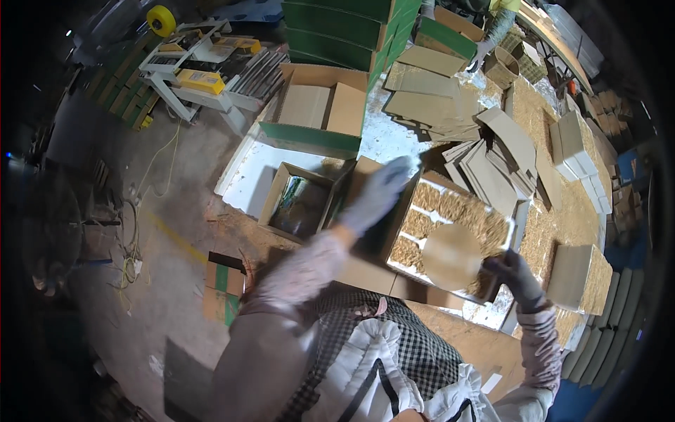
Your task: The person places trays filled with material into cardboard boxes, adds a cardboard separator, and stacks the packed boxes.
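My left hand (382,192), in a pale glove and blurred, reaches across an open cardboard carton (364,168) with a dark inside. Its fingers are stretched toward the far edge, and I cannot tell whether they grip anything. In front of me on the right is a box of white-edged packs (440,203) filled with shredded, straw-like brown material. My right hand (519,279), gloved too, has its fingers curled around the near right corner of this box. A smooth round tan patch (452,257) covers part of the packs; what it is, I cannot tell.
A small open carton (274,203) stands left on the white table (245,182). Beyond are a green-sided open carton (311,136), stacked green cartons (335,31) and loose cardboard sheets (430,100). A roller conveyor (261,74) stands far left. Another person's gloved hand (479,53) touches a green box.
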Action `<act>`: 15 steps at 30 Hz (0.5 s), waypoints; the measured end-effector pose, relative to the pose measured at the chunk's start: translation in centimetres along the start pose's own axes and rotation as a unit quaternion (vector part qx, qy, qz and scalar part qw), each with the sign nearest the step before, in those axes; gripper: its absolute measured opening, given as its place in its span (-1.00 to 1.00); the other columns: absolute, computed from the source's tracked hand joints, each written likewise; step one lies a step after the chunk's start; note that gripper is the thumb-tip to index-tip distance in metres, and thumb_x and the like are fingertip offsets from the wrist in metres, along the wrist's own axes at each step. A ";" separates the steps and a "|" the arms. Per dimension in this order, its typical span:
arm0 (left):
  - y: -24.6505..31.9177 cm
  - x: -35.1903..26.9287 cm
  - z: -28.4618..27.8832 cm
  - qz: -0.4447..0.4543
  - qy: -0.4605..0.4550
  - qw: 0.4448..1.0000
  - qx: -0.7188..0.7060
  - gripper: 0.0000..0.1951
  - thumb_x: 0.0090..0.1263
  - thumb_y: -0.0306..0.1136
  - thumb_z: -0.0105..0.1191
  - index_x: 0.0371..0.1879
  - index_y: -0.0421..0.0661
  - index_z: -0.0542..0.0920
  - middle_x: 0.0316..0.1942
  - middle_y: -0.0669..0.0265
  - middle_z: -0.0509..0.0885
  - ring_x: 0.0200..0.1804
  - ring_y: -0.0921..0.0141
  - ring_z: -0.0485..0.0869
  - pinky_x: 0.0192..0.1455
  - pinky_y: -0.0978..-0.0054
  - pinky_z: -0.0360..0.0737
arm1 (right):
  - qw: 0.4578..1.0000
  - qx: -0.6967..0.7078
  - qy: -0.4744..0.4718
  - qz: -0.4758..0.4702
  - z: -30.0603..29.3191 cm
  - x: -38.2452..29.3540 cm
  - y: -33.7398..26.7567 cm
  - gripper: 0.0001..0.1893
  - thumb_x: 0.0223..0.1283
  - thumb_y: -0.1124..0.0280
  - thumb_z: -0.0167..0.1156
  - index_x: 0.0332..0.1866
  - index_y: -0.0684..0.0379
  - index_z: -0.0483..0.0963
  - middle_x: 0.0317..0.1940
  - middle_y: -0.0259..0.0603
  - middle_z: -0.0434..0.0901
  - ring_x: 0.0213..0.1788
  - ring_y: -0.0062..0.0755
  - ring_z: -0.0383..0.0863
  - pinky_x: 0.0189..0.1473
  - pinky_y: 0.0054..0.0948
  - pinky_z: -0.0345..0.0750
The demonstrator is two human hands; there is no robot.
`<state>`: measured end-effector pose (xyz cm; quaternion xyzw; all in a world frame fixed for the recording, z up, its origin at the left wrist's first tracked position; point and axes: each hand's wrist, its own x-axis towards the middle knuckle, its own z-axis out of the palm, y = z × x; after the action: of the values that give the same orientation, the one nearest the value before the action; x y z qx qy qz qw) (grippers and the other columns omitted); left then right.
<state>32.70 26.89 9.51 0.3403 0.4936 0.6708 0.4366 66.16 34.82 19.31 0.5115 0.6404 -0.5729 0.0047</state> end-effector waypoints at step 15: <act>-3.3 -8.9 -21.7 0.019 0.032 0.669 0.743 -0.82 0.16 -0.25 0.11 -0.39 -0.05 0.70 -0.39 0.16 0.69 -0.30 0.15 0.66 -0.19 0.25 0.57 | 0.839 -0.258 0.305 -0.368 1.4 4.7 -2.3 -0.78 0.17 0.37 0.16 -0.07 0.07 0.51 -0.35 -0.09 0.63 -0.31 -0.11 0.65 -0.25 -0.23 0.57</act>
<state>17.67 11.17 0.01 0.5398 0.8356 0.1015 0.0106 61.63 37.27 17.70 0.3670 0.8753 -0.1610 -0.2704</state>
